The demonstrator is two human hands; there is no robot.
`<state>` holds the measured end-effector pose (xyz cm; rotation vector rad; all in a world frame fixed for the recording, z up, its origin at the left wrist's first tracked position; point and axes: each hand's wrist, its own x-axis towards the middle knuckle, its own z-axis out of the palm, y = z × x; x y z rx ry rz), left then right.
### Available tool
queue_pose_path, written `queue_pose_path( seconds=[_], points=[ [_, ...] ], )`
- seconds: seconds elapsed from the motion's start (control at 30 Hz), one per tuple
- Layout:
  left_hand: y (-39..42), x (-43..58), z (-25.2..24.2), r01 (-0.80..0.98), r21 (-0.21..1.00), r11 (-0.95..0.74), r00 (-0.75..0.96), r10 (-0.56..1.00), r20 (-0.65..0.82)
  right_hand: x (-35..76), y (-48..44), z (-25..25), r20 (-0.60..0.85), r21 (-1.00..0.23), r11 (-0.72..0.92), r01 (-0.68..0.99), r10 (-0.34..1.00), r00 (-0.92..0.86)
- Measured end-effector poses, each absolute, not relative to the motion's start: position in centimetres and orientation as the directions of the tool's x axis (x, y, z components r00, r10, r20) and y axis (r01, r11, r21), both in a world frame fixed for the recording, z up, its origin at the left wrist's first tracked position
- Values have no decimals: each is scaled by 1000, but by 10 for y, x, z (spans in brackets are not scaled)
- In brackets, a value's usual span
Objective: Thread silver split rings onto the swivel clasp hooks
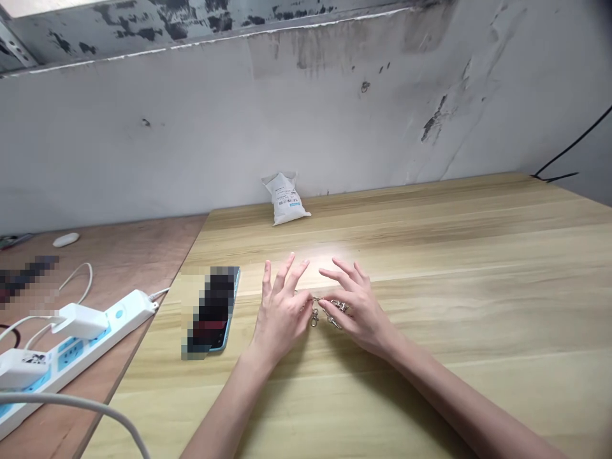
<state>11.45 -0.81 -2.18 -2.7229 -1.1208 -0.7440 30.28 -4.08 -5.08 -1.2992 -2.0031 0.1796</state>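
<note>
Two grips open, left hand (pixel 282 312) and right hand (pixel 356 309) by clasps (pixel 327 312), tabletop (pixel 478 357) roomy rightward.

Your pale wood table (pixel 430 268) is carrying a phone (pixel 213 309), a white packet (pixel 285 199) and metal clasps (pixel 329 312). The brown table (pixel 109 268) beside it is holding a power strip (pixel 129 312).

Metal clasps (pixel 327 311) are lying on the table (pixel 454 268) between the left hand (pixel 282 315) and the right hand (pixel 358 312), with the right hand's fingers (pixel 335 305) touching them. A phone (pixel 213 309) is lying just left of the left hand. Behind both hands, a packet (pixel 285 199) is standing at the table's far edge, leaning against the wall (pixel 239 115). Left of the table, a second table (pixel 109 268) is carrying a power strip (pixel 81 344), with chargers (pixel 79 320) plugged into it.
</note>
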Motion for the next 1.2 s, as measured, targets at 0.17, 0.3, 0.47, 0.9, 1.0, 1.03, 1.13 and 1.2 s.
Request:
queue_pose_path(
  seconds=[0.17, 0.3, 0.47, 0.9, 1.0, 1.03, 1.13, 1.2],
  points=[
    [8, 94, -16, 769, 196, -608, 435, 723, 537, 321, -32, -52, 451, -530, 406, 744, 879, -159],
    [23, 76, -23, 829, 187, -527, 354, 754, 554, 331, -29, -53, 432, -439, 455, 775, 863, -262],
    [32, 67, -35, 861, 146, -488, 350, 775, 526, 329, -29, -56, 402, -342, 505, 793, 841, -362],
    [24, 66, -20, 665, 221, -714, 664, 700, 263, 323, -28, -55, 435, -322, 480, 816, 841, -323],
    [23, 67, -17, 654, 207, -728, 683, 685, 253, 324, -29, -54, 426, -348, 475, 808, 848, -315],
    [23, 67, -17, 655, 199, -729, 685, 684, 251, 324, -29, -54, 424, -354, 476, 805, 849, -316],
    [23, 67, -18, 661, 176, -730, 690, 683, 240, 325, -29, -55, 425, -361, 477, 801, 849, -315],
    [23, 69, -20, 664, 164, -730, 689, 682, 245, 324, -29, -55, 431, -363, 479, 799, 847, -312]
  ],
)
